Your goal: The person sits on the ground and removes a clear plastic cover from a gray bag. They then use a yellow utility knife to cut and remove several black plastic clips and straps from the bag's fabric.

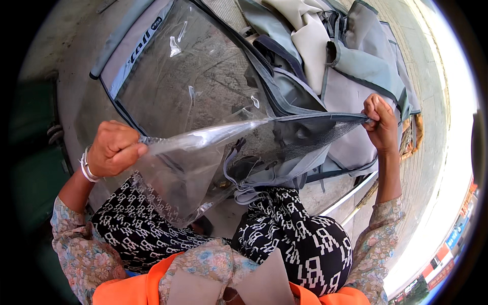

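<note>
A clear plastic sheet [195,162] with grey-bound edges is stretched across in front of me, above my knees. My left hand [117,148] is closed in a fist round its bunched left end. At the other end, my right hand [380,122] pinches the grey bound edge where dark mesh [307,136] is joined to it. Behind lies a large panel of clear film over mesh [203,71], with a dark zipper-like border and a pale printed band along its left side. A loose grey strap [247,195] hangs below the sheet.
A heap of grey and beige fabric covers [351,91] lies at the far right on the paved ground [432,101]. Beside my right forearm runs a thin white pole [351,199]. Something dark green [35,137] stands at the left. My legs in black-and-white patterned trousers [300,234] are close below.
</note>
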The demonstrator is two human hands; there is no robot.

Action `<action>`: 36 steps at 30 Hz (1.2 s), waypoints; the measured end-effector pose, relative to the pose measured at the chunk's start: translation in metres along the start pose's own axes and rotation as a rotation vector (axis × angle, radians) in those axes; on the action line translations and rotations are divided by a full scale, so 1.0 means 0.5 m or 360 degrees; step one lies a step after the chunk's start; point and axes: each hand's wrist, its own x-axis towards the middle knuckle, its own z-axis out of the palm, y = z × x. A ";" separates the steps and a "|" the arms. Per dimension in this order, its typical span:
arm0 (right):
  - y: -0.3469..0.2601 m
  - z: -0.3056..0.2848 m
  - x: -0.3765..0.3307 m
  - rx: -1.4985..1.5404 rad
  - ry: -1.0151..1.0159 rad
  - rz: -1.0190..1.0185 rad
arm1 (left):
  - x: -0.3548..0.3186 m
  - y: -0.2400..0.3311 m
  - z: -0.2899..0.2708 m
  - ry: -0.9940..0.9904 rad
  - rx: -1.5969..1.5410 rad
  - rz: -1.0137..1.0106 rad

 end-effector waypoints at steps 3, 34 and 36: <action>0.019 -0.140 0.061 0.0272 0.0441 0.0100 | -0.080 -0.115 -0.054 0.0318 0.0053 -0.0401; 0.001 0.137 0.090 -0.2536 -0.0254 -0.1385 | 0.145 -0.087 0.011 0.0538 0.1323 0.0428; 0.025 0.029 0.068 -0.2591 -0.0096 -0.1284 | 0.048 -0.132 -0.047 0.0519 0.1407 0.0282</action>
